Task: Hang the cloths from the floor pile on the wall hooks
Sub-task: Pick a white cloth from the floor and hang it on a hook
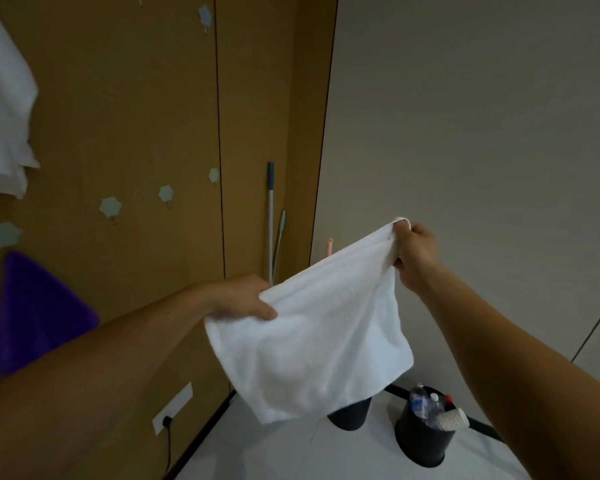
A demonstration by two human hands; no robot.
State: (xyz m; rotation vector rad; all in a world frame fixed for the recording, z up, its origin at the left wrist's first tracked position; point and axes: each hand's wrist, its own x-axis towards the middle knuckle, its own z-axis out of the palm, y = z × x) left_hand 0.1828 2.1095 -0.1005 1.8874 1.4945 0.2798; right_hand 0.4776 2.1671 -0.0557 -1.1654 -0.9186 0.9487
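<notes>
I hold a white cloth (pixel 312 341) spread between both hands in front of me. My left hand (pixel 246 299) pinches its left top corner and my right hand (pixel 413 258) grips the right top corner, held higher. The cloth hangs down over the floor. On the brown wall to the left are several pale hexagonal hooks (pixel 110 206). A white cloth (pixel 4 109) hangs at the top left, and a purple cloth (pixel 32 313) hangs below a hook (pixel 1 233). The floor pile is out of view.
Two mop handles (pixel 271 220) lean in the wall corner. A black bin (pixel 425 438) with bottles and a paper cup stands on the pale floor, beside another dark bin (pixel 349 415) partly hidden by the cloth. A wall socket (pixel 172 408) with a cable sits low.
</notes>
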